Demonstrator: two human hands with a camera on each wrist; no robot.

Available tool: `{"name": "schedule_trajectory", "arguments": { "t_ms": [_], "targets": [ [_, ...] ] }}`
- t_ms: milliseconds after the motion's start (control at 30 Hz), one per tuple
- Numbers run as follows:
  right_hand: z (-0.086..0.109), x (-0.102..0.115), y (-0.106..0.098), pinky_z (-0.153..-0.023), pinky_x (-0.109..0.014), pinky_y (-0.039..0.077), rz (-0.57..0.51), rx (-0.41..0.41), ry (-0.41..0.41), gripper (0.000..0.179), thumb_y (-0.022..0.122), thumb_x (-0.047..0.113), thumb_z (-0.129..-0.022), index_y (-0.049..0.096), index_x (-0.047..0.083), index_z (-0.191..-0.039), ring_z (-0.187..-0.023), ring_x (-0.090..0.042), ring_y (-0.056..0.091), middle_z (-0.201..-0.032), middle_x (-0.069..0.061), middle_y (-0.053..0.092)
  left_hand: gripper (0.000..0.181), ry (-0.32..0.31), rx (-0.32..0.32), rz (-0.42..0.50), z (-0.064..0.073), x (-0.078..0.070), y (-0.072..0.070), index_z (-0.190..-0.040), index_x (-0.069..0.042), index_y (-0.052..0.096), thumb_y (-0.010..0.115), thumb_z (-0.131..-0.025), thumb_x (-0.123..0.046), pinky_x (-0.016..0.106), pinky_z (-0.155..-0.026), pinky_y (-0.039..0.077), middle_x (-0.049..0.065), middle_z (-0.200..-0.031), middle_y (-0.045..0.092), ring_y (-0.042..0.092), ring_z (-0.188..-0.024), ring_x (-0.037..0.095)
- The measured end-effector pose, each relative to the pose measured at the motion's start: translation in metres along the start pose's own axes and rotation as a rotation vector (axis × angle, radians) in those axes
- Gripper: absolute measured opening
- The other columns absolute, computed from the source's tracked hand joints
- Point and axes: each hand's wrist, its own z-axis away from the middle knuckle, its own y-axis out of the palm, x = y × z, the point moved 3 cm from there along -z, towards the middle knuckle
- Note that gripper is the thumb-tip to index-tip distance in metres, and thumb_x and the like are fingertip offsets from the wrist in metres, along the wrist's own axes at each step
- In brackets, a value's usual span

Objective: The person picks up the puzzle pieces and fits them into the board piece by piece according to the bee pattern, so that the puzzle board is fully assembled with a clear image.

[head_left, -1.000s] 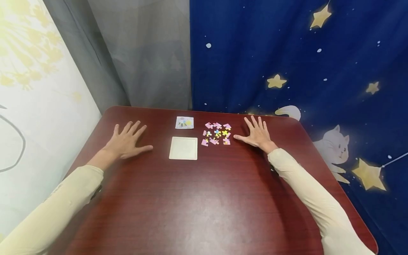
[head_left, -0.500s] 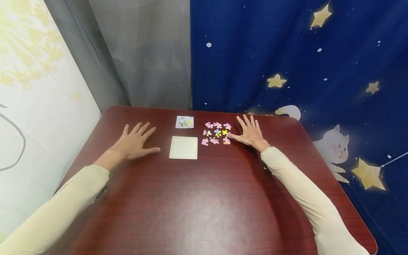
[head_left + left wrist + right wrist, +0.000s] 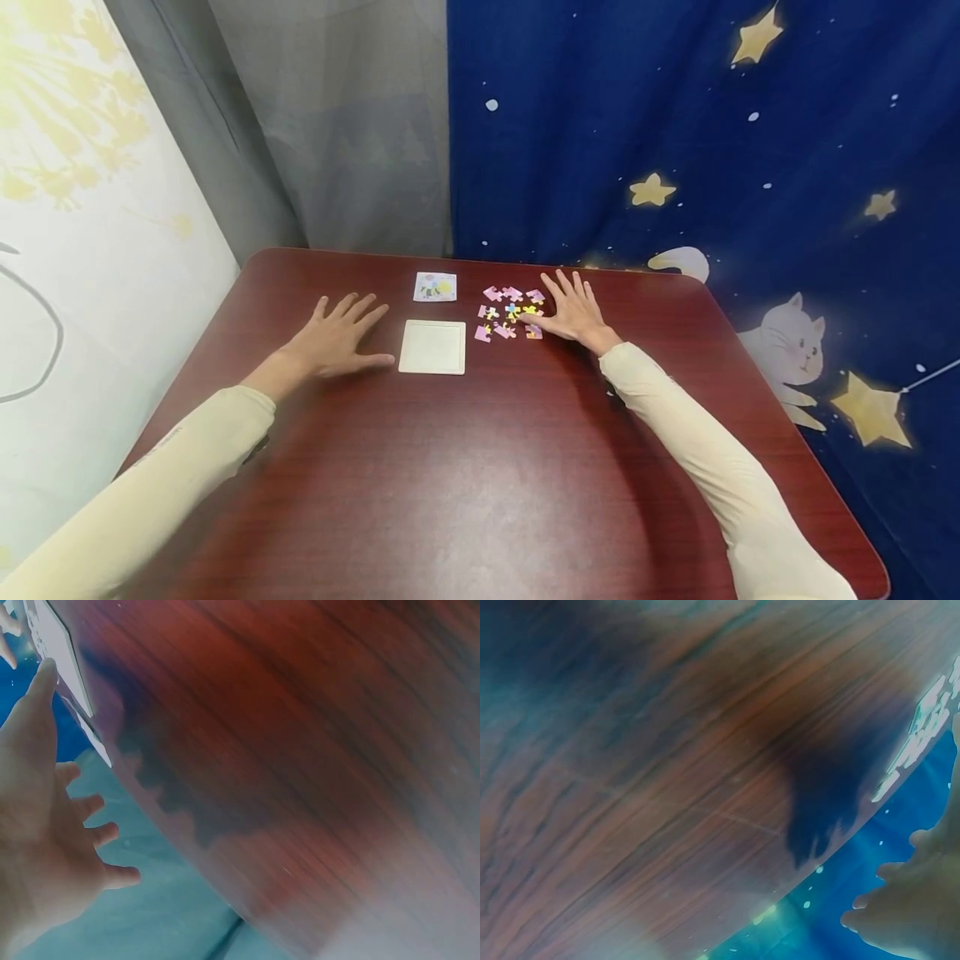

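Note:
Several pink and yellow jigsaw pieces [image 3: 504,332] lie in loose rows toward the back of the table. My right hand [image 3: 573,314] is spread over their right side, its thumb overlapping some of them in the head view. To the left of the pieces sits a square cream puzzle tray [image 3: 432,347]. My left hand [image 3: 337,340] has its fingers spread, with the thumb tip close to the tray's left edge. Behind the tray lies a small picture card [image 3: 435,287] with a bee on it. In the left wrist view the left hand [image 3: 45,825] hovers above the table, holding nothing.
The dark red wooden table [image 3: 480,467] has rounded corners. A grey curtain [image 3: 352,133] and a blue curtain [image 3: 570,133] with stars hang right behind its far edge. A pale printed cloth [image 3: 97,250] hangs on the left.
Both hands have moved inward, the left toward the tray and the right over the jigsaw pieces. The pieces, tray and card have stayed in place.

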Motion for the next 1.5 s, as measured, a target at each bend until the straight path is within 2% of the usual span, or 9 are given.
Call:
{"name": "schedule_trajectory", "arguments": {
  "t_ms": [300,600,800,1033,1233,1500],
  "targets": [
    [-0.009,0.015,0.004,-0.126,-0.058,0.002,-0.019,0.021,-0.033,0.102,0.061,0.074,-0.089,0.023,0.019,-0.167,-0.158,-0.045,0.004,-0.172,-0.017,0.017,0.097,0.017,0.012,0.037,-0.008,-0.012,0.006,-0.164,-0.015,0.033,0.059,-0.091,-0.075,0.074,-0.117,0.012,0.017,-0.169,0.028,0.023,-0.154,0.046],
    [-0.018,0.024,0.001,-0.126,-0.057,0.008,-0.041,0.01,-0.059,0.091,0.06,0.068,-0.093,0.031,0.019,-0.165,-0.157,-0.046,0.014,-0.17,-0.017,0.024,0.096,0.039,0.038,0.065,-0.018,-0.021,0.008,-0.164,-0.016,0.032,0.06,-0.092,-0.073,0.073,-0.118,0.011,0.015,-0.169,0.027,0.022,-0.154,0.044],
    [-0.027,0.031,0.004,-0.126,-0.055,0.01,-0.065,0.012,-0.09,0.086,0.061,0.065,-0.095,0.035,0.019,-0.163,-0.156,-0.044,0.019,-0.168,-0.017,0.029,0.098,0.05,0.039,0.067,-0.023,-0.025,0.007,-0.162,-0.016,0.037,0.062,-0.089,-0.075,0.072,-0.118,0.015,0.013,-0.168,0.031,0.026,-0.154,0.041],
    [-0.034,0.041,0.006,-0.126,-0.055,0.014,-0.091,0.002,-0.134,0.08,0.064,0.058,-0.097,0.041,0.015,-0.161,-0.153,-0.044,0.027,-0.164,-0.019,0.037,0.097,0.057,0.045,0.084,-0.024,-0.028,0.01,-0.161,-0.015,0.04,0.063,-0.088,-0.075,0.072,-0.118,0.015,0.009,-0.167,0.034,0.026,-0.154,0.041],
    [-0.038,0.049,0.009,-0.125,-0.055,0.019,-0.134,-0.016,-0.215,0.074,0.068,0.048,-0.098,0.045,0.009,-0.157,-0.151,-0.044,0.033,-0.16,-0.023,0.043,0.096,0.049,0.058,0.095,-0.024,-0.027,0.012,-0.159,-0.014,0.044,0.065,-0.088,-0.075,0.073,-0.118,0.015,0.009,-0.166,0.037,0.026,-0.154,0.042],
    [-0.044,0.055,0.012,-0.124,-0.054,0.021,-0.19,0.001,-0.27,0.065,0.07,0.035,-0.101,0.049,0.004,-0.154,-0.149,-0.044,0.035,-0.156,-0.021,0.048,0.096,0.044,0.079,0.137,-0.025,-0.029,0.011,-0.158,-0.013,0.045,0.065,-0.087,-0.075,0.072,-0.118,0.016,0.008,-0.166,0.037,0.026,-0.154,0.041]
  ]
}}
